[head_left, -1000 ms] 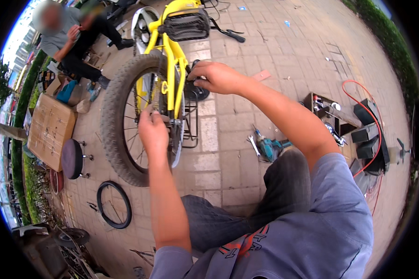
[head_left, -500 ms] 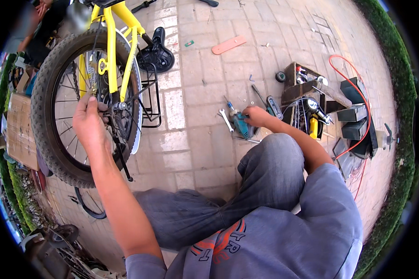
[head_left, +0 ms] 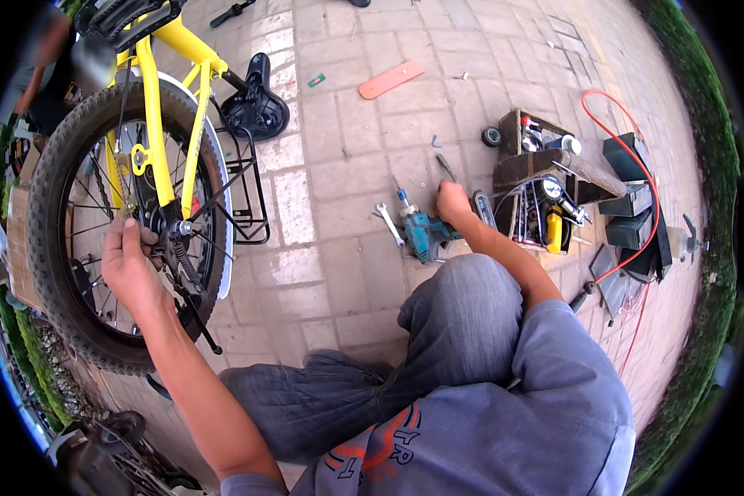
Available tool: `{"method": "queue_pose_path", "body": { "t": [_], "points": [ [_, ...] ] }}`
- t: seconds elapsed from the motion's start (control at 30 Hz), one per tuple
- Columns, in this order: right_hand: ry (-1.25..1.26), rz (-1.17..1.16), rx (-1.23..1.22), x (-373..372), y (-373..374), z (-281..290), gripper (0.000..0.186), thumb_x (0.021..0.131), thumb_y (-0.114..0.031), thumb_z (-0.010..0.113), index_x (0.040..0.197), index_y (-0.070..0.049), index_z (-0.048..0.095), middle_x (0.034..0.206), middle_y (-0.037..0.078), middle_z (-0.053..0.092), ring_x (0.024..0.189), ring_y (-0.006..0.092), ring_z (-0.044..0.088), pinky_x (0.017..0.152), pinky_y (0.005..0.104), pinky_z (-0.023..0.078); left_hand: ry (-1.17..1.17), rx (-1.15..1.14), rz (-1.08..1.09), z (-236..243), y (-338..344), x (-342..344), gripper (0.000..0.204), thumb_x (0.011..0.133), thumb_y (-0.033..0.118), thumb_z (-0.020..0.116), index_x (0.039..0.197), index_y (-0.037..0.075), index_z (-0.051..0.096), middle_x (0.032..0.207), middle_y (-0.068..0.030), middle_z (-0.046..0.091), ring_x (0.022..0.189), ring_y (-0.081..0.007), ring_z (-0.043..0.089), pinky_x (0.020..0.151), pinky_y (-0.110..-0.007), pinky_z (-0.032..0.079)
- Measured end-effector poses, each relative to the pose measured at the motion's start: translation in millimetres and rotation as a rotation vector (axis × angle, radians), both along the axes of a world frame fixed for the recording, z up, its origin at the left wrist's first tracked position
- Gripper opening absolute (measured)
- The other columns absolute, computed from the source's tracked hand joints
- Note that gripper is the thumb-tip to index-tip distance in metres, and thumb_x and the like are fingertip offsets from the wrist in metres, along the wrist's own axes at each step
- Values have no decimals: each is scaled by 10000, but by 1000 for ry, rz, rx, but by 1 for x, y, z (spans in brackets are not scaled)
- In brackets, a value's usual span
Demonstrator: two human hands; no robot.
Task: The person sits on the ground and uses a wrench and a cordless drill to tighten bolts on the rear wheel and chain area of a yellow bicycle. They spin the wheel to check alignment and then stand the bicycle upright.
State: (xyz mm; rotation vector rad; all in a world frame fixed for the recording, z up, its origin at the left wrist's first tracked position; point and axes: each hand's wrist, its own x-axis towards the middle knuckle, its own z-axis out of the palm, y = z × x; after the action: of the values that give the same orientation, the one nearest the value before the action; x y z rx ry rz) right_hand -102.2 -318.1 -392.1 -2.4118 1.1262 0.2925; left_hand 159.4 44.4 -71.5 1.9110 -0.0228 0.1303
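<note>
My left hand (head_left: 134, 264) is at the yellow bicycle's (head_left: 155, 140) rear wheel (head_left: 54, 248) beside the hub (head_left: 183, 227), its fingers closed on a small part I cannot make out. Out to the right on the paving, my right hand (head_left: 453, 201) is closed around a screwdriver (head_left: 445, 166), whose thin shaft shows above the fist. Just left of that hand lie a teal power drill (head_left: 423, 236) and an open-end wrench (head_left: 388, 223). A black multi-tool (head_left: 483, 210) lies to its right.
Right of me stand a wooden toolbox (head_left: 521, 169), dark boxes (head_left: 628, 198) and a red hose (head_left: 655, 202). An orange strip (head_left: 388, 78) lies farther out; a black saddle (head_left: 260, 112) is behind the bicycle. A person (head_left: 33, 91) at upper left is partly visible.
My right hand left the bicycle, came down right to the tools by the drill and now grips the screwdriver. My left hand stays by the hub. The view has shifted.
</note>
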Motion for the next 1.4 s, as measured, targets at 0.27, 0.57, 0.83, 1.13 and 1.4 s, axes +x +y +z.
{"method": "queue_pose_path", "body": {
  "t": [0.27,0.57,0.83,1.13,1.4],
  "points": [
    [-50,-43,-98,2,-2,-25,114,784,-80,574,844,-3,634,921,246,641,879,421,622,789,484,507,28,23,48,3,1,-6,257,920,172,578,1134,35,618,705,51,565,578,-14,481,480,-177,307],
    [82,343,-278,0,3,-15,178,846,-78,484,889,-7,642,950,195,632,814,359,669,712,431,556,68,-84,-11,13,-13,-17,234,935,130,537,1111,11,635,672,24,567,518,-25,440,438,-182,327],
    [189,513,-287,15,4,-7,187,835,-107,525,881,-28,688,999,175,644,845,336,676,719,408,560,81,-82,-23,9,-7,-18,240,949,119,516,1134,14,627,645,15,582,463,-30,423,424,-207,340],
    [108,452,-234,12,1,-4,166,806,-118,570,855,-41,707,945,185,659,845,350,664,742,417,548,104,-55,-41,17,-10,-22,272,952,110,502,1176,5,613,670,8,576,518,-38,436,470,-207,355],
    [-538,481,533,147,71,234,188,788,-158,698,835,23,683,744,122,655,666,175,602,644,315,494,41,-38,-62,10,-3,-19,295,945,108,515,1206,1,600,667,-1,578,520,-49,449,465,-217,369]
  ]
}}
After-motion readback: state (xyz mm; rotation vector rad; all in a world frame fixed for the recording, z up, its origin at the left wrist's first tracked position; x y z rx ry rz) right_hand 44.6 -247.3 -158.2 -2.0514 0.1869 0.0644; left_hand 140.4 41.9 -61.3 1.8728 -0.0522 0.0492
